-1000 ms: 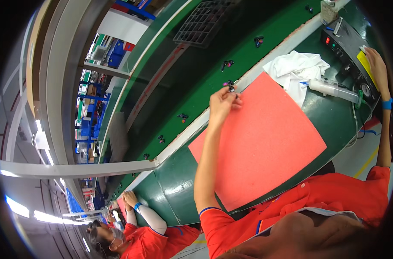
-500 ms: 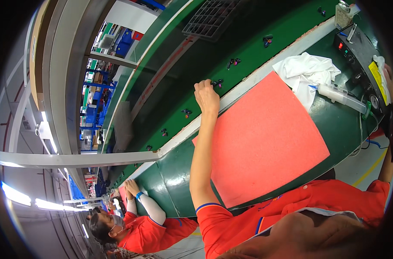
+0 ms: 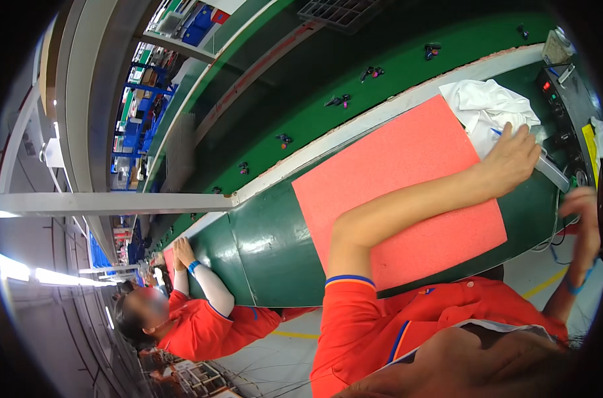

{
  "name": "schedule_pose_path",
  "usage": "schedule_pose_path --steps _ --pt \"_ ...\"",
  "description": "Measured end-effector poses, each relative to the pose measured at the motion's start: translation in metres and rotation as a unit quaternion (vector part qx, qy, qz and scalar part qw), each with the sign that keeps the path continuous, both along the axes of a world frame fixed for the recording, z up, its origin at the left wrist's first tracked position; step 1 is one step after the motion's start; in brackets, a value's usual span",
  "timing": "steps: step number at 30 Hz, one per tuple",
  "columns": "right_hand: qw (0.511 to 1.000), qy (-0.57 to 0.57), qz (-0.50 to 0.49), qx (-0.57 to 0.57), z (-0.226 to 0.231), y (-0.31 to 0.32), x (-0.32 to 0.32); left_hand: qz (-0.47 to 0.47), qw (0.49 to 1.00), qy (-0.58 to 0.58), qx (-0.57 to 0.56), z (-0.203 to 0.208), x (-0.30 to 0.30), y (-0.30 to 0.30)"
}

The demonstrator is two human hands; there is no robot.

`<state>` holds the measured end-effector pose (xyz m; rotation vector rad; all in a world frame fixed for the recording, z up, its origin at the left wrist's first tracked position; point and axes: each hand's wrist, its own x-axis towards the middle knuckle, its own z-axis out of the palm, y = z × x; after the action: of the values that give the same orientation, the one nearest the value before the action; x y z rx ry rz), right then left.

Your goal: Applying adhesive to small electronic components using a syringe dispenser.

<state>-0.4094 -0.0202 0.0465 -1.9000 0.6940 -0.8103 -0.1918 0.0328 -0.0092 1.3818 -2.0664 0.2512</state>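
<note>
My left arm reaches across a salmon-pink mat (image 3: pixel 387 192) to the right. The fingers of my left hand (image 3: pixel 511 159) are closed over the barrel of a dispensing syringe (image 3: pixel 552 174), whose blue tip shows beside them. Just behind lies a crumpled white cloth (image 3: pixel 487 103). At the right rim my right hand (image 3: pixel 583 215) is raised below a black control box (image 3: pixel 565 109), fingers loosely apart and holding nothing visible. Small dark parts with coloured ends lie along a green belt, one (image 3: pixel 338 101) beyond the mat's far edge.
A pale ledge (image 3: pixel 374 123) separates the belt from the green worktop (image 3: pixel 268 225). A grey beam (image 3: pixel 116 203) crosses at left, near a co-worker in a red shirt (image 3: pixel 202 328). At the far side sits a black compartment tray (image 3: pixel 338 13). Tubing (image 3: pixel 554 222) hangs by the control box.
My left hand has left the small part on the belt and swung right, onto the syringe. My right hand has come further into view at the right rim. The view has shifted slightly.
</note>
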Motion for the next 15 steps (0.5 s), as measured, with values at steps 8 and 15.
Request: schedule_pose_path --steps 8,15 --pt "0.871 -0.086 0.088 0.475 -0.065 0.053 0.067 0.033 0.995 -0.081 0.047 -0.015 -0.001 -0.025" --pt "0.837 -0.363 -0.043 0.408 -0.095 0.026 0.068 0.026 0.99 -0.137 0.007 0.012 -0.019 -0.018"
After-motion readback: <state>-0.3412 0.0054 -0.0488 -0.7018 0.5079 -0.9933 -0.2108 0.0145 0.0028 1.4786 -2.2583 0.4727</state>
